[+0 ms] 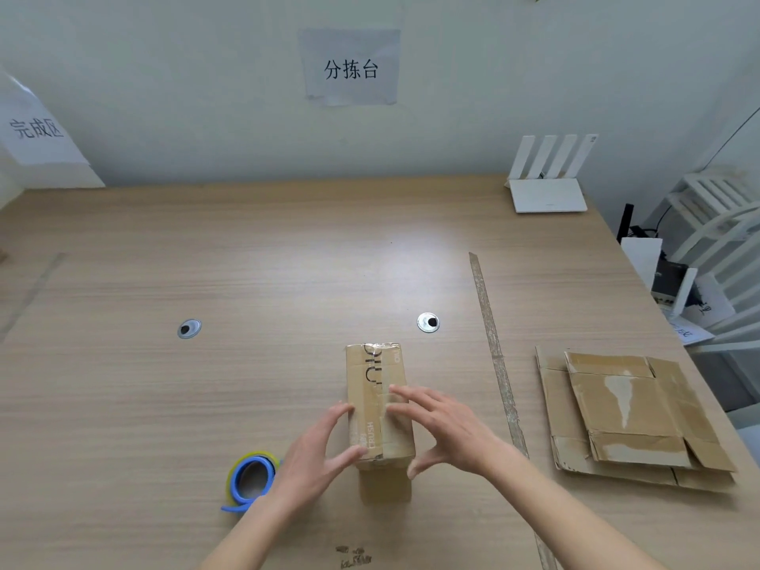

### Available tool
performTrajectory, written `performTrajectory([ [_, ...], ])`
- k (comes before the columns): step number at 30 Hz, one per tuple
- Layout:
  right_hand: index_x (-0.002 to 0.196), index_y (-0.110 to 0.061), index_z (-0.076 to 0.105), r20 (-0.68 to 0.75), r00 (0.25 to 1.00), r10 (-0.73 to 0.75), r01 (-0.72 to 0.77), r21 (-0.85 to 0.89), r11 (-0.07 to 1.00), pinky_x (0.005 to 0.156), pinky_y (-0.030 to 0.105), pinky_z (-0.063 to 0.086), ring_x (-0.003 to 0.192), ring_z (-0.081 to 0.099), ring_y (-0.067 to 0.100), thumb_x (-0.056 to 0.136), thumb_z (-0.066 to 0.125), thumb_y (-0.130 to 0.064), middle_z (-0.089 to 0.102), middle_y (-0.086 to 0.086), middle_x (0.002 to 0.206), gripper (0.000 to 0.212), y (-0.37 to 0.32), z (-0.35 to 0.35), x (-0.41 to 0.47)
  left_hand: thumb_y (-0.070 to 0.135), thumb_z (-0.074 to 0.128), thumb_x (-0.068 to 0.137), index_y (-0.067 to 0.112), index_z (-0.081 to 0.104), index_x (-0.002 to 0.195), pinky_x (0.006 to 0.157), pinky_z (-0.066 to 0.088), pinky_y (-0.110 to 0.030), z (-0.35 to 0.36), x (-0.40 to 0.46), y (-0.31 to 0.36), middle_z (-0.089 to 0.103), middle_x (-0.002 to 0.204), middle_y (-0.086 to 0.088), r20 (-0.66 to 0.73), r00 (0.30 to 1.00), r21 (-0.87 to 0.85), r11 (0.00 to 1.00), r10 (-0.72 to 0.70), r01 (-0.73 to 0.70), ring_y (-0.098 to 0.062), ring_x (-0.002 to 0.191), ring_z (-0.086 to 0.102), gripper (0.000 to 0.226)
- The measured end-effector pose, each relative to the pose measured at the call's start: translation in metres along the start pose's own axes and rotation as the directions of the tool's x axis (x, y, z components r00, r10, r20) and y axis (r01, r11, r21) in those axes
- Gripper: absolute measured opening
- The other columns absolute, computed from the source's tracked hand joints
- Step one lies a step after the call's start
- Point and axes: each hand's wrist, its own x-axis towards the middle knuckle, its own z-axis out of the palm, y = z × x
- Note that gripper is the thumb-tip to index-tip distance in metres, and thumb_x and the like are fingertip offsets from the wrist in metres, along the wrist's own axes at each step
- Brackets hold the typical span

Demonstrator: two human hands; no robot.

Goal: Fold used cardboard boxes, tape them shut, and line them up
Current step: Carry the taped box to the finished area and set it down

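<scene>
Two hands, left and right, rest with straight, released fingers on a taped cardboard box at the near middle of a wooden table, flattened cartons right, tape roll left, below a wall sign.

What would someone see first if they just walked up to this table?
First, the two hands, left hand and right hand, straight fingers pressing on a taped box at the table's near middle. Next, the blue tape roll lying just left of the box, and the flat cardboard stacked at the right. On the wall behind hangs a paper sign.
</scene>
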Motion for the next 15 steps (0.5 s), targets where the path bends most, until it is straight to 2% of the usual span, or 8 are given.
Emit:
performTrajectory([
  [2,0.153,-0.038,0.032,-0.099,0.968,0.232,-0.212,0.180,0.961,0.116,0.029,0.031,0.147,0.025,0.003,0.077,0.056,-0.080,0.019,-0.020,0.164,0.091,-0.007,0.000,0.002,0.071,0.063,0.080,0.056,0.024,0.148,0.103,0.046,-0.037,0.005,0.006,0.002,0.046,0.141,0.024,-0.045,0.991,-0.172,0.978,-0.128,0.119,-0.003,0.123,0.052,0.080],
  [3,0.154,-0.036,0.032,-0.137,0.916,0.376,-0.320,0.315,0.894,0.116,0.029,0.034,0.145,0.030,0.003,0.083,0.059,-0.072,0.025,-0.020,0.162,0.084,-0.010,0.004,0.005,0.073,0.064,0.077,0.053,0.021,0.151,0.103,0.047,-0.038,0.007,0.011,0.005,0.047,0.141,0.020,-0.038,0.978,-0.281,0.942,-0.203,0.185,-0.006,0.122,0.054,0.088],
  [5,0.153,-0.030,0.034,-0.027,0.802,0.597,-0.454,0.621,0.639,0.110,0.030,0.041,0.133,0.047,0.007,0.092,0.066,-0.052,0.041,-0.011,0.154,0.072,-0.017,0.014,0.017,0.066,0.072,0.076,0.045,0.022,0.153,0.098,0.050,-0.030,0.016,0.021,0.012,0.051,0.143,0.009,0.016,0.945,-0.479,0.827,-0.326,0.293,-0.007,0.118,0.058,0.095],
  [7,0.143,-0.035,0.041,0.115,0.770,0.628,-0.472,0.764,0.440,0.102,0.031,0.050,0.117,0.060,0.007,0.095,0.067,-0.030,0.054,-0.002,0.145,0.054,-0.027,0.018,0.029,0.037,0.078,0.084,0.042,0.033,0.147,0.083,0.051,-0.015,0.020,0.028,0.029,0.057,0.138,0.007,0.056,0.940,-0.566,0.765,-0.337,0.307,0.001,0.112,0.060,0.077],
  [8,0.138,-0.037,0.044,0.128,0.764,0.632,-0.465,0.788,0.403,0.099,0.032,0.054,0.111,0.064,0.006,0.095,0.066,-0.022,0.060,0.000,0.139,0.051,-0.029,0.016,0.033,0.024,0.078,0.085,0.043,0.037,0.142,0.078,0.050,-0.011,0.018,0.030,0.036,0.060,0.135,0.010,0.043,0.946,-0.584,0.761,-0.320,0.284,0.006,0.109,0.060,0.072],
  [10,0.143,-0.033,0.045,0.114,0.777,0.619,-0.419,0.827,0.374,0.094,0.034,0.057,0.107,0.067,0.007,0.088,0.068,-0.014,0.063,-0.001,0.130,0.063,-0.033,-0.004,0.039,0.008,0.078,0.082,0.045,0.034,0.140,0.074,0.052,-0.013,0.005,0.036,0.048,0.058,0.131,0.015,0.012,0.949,-0.623,0.740,-0.315,0.254,0.006,0.107,0.061,0.082],
  [12,0.148,-0.038,0.040,0.108,0.813,0.572,-0.362,0.862,0.353,0.092,0.031,0.057,0.109,0.067,0.010,0.080,0.075,-0.019,0.062,-0.001,0.128,0.078,-0.037,-0.041,0.047,0.002,0.077,0.074,0.048,0.035,0.144,0.078,0.056,-0.020,-0.018,0.041,0.060,0.054,0.135,0.013,-0.030,0.960,-0.636,0.746,-0.279,0.197,-0.002,0.115,0.060,0.094],
  [15,0.131,-0.048,0.048,0.133,0.841,0.525,-0.308,0.915,0.262,0.098,0.039,0.052,0.114,0.064,0.013,0.080,0.079,-0.056,0.065,-0.009,0.122,0.061,-0.055,-0.111,0.060,0.016,0.074,0.065,0.051,0.043,0.141,0.089,0.053,-0.025,-0.063,0.046,0.087,0.053,0.136,0.012,-0.118,0.971,-0.628,0.774,-0.207,0.089,0.000,0.124,0.053,0.090],
])
